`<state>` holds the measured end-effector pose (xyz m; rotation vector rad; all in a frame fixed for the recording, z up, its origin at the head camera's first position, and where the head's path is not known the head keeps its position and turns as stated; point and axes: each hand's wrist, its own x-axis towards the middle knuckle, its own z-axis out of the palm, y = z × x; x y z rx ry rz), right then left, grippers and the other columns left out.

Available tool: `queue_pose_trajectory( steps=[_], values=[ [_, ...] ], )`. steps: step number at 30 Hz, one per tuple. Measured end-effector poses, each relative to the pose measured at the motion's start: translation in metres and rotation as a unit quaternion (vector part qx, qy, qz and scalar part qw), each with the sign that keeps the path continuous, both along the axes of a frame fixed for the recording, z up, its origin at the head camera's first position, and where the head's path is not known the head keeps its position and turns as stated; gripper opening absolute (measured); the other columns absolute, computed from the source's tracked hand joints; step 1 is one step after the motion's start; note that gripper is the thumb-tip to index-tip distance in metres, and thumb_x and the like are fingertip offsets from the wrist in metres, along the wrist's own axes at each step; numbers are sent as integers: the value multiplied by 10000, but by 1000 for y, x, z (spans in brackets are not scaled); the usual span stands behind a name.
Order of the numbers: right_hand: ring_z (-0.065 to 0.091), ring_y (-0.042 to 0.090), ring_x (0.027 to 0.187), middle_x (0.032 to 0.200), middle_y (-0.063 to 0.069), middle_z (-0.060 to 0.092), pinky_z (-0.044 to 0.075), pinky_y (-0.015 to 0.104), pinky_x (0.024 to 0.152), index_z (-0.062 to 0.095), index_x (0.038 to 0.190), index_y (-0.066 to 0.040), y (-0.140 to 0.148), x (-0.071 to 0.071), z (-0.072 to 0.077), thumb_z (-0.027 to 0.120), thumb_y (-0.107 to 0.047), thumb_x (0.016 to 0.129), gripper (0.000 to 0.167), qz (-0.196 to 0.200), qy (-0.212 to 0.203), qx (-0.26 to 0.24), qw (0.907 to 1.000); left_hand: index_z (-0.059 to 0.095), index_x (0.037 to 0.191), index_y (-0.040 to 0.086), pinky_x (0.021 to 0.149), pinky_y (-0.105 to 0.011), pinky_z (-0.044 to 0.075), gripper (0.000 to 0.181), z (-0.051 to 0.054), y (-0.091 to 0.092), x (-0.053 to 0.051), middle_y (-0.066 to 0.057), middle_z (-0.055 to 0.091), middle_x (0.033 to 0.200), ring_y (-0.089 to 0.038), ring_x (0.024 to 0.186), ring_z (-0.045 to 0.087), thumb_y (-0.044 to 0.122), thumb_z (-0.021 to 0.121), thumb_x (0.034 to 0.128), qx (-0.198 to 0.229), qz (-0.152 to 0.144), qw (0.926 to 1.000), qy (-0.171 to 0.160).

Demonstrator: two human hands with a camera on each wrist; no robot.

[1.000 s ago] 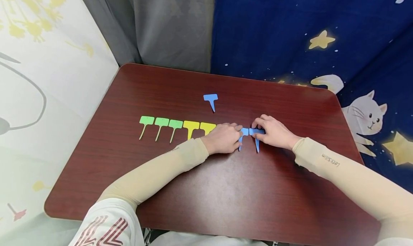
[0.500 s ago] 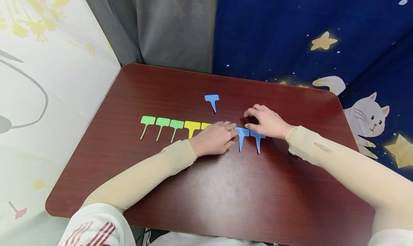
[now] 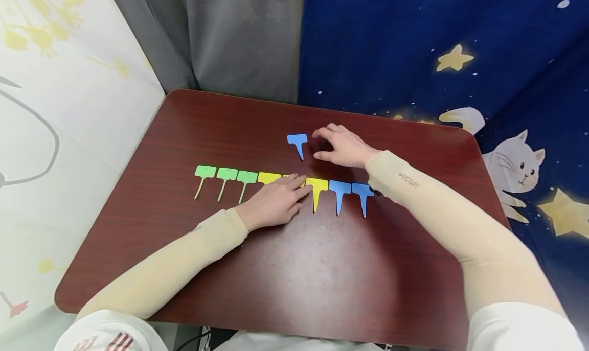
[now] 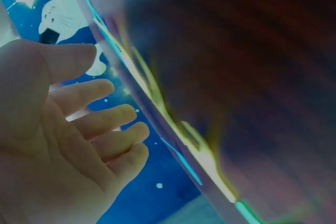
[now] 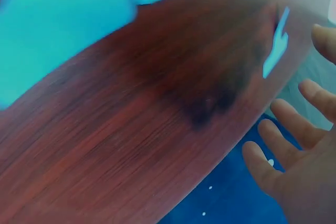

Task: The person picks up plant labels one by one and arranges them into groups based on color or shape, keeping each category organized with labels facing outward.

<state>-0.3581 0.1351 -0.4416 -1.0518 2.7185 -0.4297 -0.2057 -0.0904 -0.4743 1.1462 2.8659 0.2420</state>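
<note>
T-shaped plant labels lie in a row across the table: three green labels (image 3: 227, 174), three yellow labels (image 3: 317, 185) and two blue labels (image 3: 340, 187). Farther back, a single blue label (image 3: 298, 140) lies by itself. My left hand (image 3: 275, 202) is over the yellow part of the row and hides much of two yellow labels; its fingers look relaxed in the left wrist view. Just right of the lone blue label is my right hand (image 3: 342, 146), fingers parted and holding nothing. In the right wrist view that blue label (image 5: 275, 51) shows apart from the fingertips.
The dark red-brown tabletop (image 3: 322, 279) has rounded corners. Behind it hang a grey curtain (image 3: 244, 39) and a blue curtain (image 3: 368, 44) with stars and a cat. A pale patterned wall (image 3: 69, 136) or cloth borders the left side.
My right hand has left the rightmost blue label and moved left and back to beside the lone one. The left hand has slid left along the row, uncovering a yellow label.
</note>
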Motion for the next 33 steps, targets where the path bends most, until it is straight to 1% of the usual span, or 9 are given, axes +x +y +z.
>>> queue_pose_trajectory(
  steps=[3, 5, 8, 12, 15, 17, 20, 27, 33],
  values=[
    [474, 234, 1200, 1345, 79, 526, 414, 458, 1047, 535, 1413, -164, -11, -12, -4, 687, -465, 936, 584, -60, -46, -99, 9999, 518, 1473, 79, 1150, -446, 327, 525, -4, -10, 4, -208, 445, 1516, -372, 1407, 407, 259, 619, 990, 20, -9, 10000, 9],
    [475, 229, 1198, 1334, 72, 525, 410, 449, 1051, 542, 1412, -173, -18, -19, -7, 696, -468, 928, 587, -87, -59, -166, 9998, 507, 1483, 77, 1138, -457, 344, 538, -6, -15, 5, -209, 439, 1520, -374, 1409, 404, 266, 619, 991, -26, 45, 10000, 25],
    [471, 227, 1192, 1331, 66, 514, 410, 444, 1044, 544, 1423, -198, -27, -26, -13, 706, -475, 918, 598, -98, -114, -199, 9997, 494, 1492, 72, 1129, -464, 358, 530, -7, -22, 6, -203, 427, 1531, -365, 1419, 395, 226, 606, 997, -120, 128, 9998, 23],
    [471, 235, 1183, 1347, 74, 502, 415, 444, 1030, 528, 1445, -220, -33, -28, -22, 725, -499, 897, 645, -195, -285, -85, 9994, 492, 1484, 40, 1133, -458, 353, 508, -9, -25, 5, -210, 415, 1539, -356, 1425, 393, 177, 589, 1005, -60, 73, 10000, 6],
    [471, 231, 1183, 1362, 64, 491, 418, 438, 1027, 521, 1457, -238, -38, -30, -29, 729, -545, 876, 689, -247, -313, -47, 9992, 485, 1485, 27, 1149, -445, 330, 517, -9, -27, 3, -208, 403, 1548, -347, 1428, 390, 222, 586, 1017, -44, 59, 10000, -47],
    [468, 236, 1186, 1368, 62, 487, 418, 440, 1023, 520, 1462, -242, -43, -32, -32, 734, -563, 864, 711, -245, -280, -122, 9992, 485, 1485, 29, 1154, -439, 321, 525, -9, -29, 1, -198, 401, 1552, -336, 1430, 391, 254, 585, 1021, -81, 91, 9999, -73],
    [451, 250, 1195, 1378, 63, 475, 425, 452, 1002, 516, 1470, -247, -49, -33, -33, 753, -564, 847, 737, -282, -253, -178, 9991, 489, 1480, 22, 1162, -432, 307, 532, -9, -30, -1, -191, 405, 1551, -328, 1434, 386, 275, 584, 1023, -120, 105, 9998, -111],
    [418, 246, 1146, 1372, 67, 447, 429, 453, 935, 500, 1486, -250, -52, -30, -33, 796, -552, 812, 795, -396, -137, 105, 9991, 502, 1466, 5, 1169, -431, 294, 554, -12, -30, -2, -196, 416, 1542, -339, 1440, 372, 296, 614, 1008, -214, 6, 9997, -103],
    [422, 246, 1112, 1312, 61, 466, 425, 456, 936, 525, 1412, -219, -51, -32, -38, 830, -558, 770, 788, -485, -51, 17, 9988, 527, 1451, 20, 1158, -413, 316, 560, -14, -28, -3, -181, 442, 1529, -315, 1419, 413, 305, 656, 986, -194, 27, 9998, -59]
  ],
)
